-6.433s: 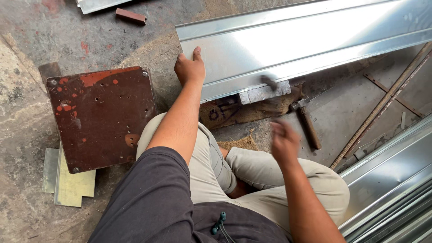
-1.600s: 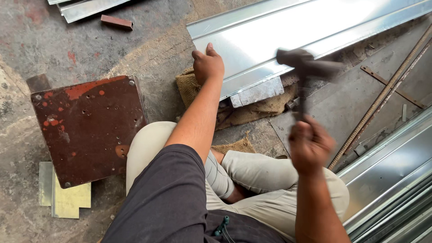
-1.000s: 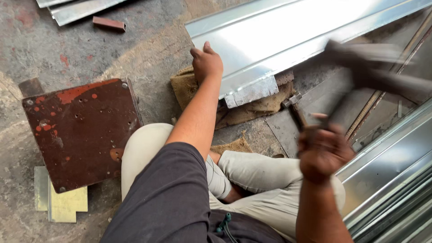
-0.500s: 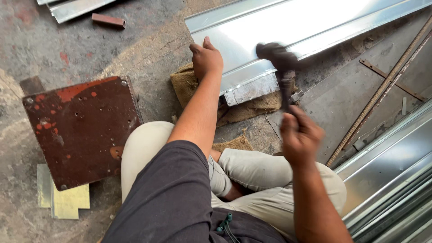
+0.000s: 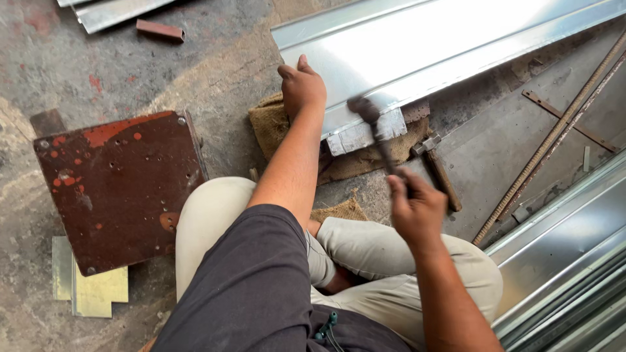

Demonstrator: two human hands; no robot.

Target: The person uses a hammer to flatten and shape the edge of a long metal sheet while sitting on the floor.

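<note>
My left hand [image 5: 302,86] presses flat on the near corner of a long shiny folded metal sheet [image 5: 443,45] that lies across the floor. Gripped in my right hand [image 5: 417,208] is a dark hammer [image 5: 373,133], whose blurred head is down at the sheet's folded near edge, over a small steel block [image 5: 362,135]. The sheet's end rests on a piece of burlap sacking [image 5: 270,124]. I sit cross-legged on the floor in beige trousers.
A rusty brown metal plate [image 5: 117,189] lies at my left, with yellowish sheet offcuts [image 5: 91,293] under its near edge. A second hammer [image 5: 440,171] lies on the floor by the sacking. Threaded rods [image 5: 554,137] and stacked metal profiles [image 5: 574,261] run along the right.
My right hand swung the hammer up and to the right, then brought it down onto the sheet's near edge. My left hand stayed pressed on the sheet.
</note>
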